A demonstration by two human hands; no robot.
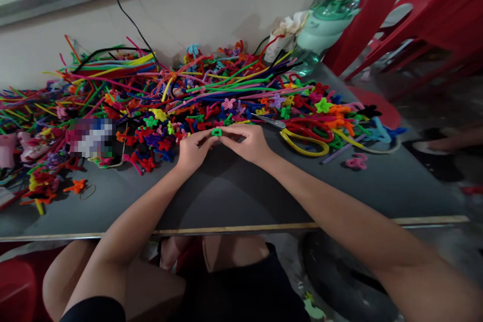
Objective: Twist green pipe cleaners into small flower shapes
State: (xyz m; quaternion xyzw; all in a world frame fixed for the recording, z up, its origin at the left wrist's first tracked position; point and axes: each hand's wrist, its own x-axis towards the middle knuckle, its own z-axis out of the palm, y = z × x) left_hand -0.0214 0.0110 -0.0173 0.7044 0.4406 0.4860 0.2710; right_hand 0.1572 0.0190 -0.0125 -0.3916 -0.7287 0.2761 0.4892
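Note:
Between my two hands, over the front of the grey table (241,196), is a small green bent pipe cleaner (216,132). The fingertips of my left hand (194,151) pinch it from the left. From the other side, my right hand (249,142) grips it between thumb and fingers. Just behind my fingers lies a heap of coloured pipe cleaners and small pipe-cleaner flowers (204,110). Scissors with red and yellow handles (305,142) rest to the right of my right hand, blades pointing left.
A pink looped pipe-cleaner piece (356,161) lies at the right, an orange one (77,186) at the left beside a rubber band (87,192). A green bottle (315,35) and a paper-filled cup (277,46) stand at the back right, near red chairs (370,15).

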